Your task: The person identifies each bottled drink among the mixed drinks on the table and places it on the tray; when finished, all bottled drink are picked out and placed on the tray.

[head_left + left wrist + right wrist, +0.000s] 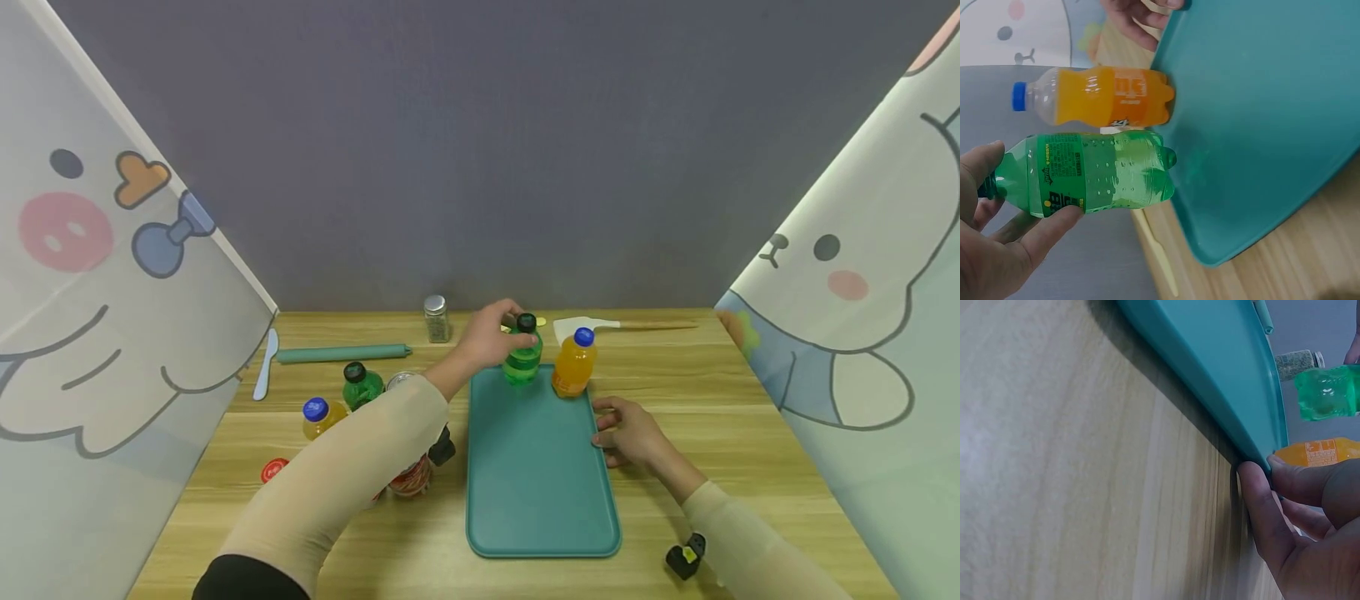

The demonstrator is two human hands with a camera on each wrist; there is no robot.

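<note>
Fingers are busy on both sides: the left hand [489,337] grasps a green plastic bottle with a black cap [523,368] by its upper part, while the right hand [633,431] pinches the raised rim of a teal rectangular tray [536,475] between thumb and finger. Going rightward across the wood-grained table [765,433], first comes a blue-capped bottle of yellow-orange liquid [324,419], then a second green bottle with a dark cap [364,386], both partly hidden by the pale left sleeve [360,458]. Next is the grasped bottle, roughly upright over the tray's far end; the right wrist view suggests a gap beneath its base. Just right of it, a clear plastic bottle of orange drink with a blue cap [573,368] stands on the tray near the far right corner. The step in hand looks like setting the grasped bottle beside this one; the next move probably calls for lowering it level, then loosening the left fingers without nudging its neighbour.
</note>
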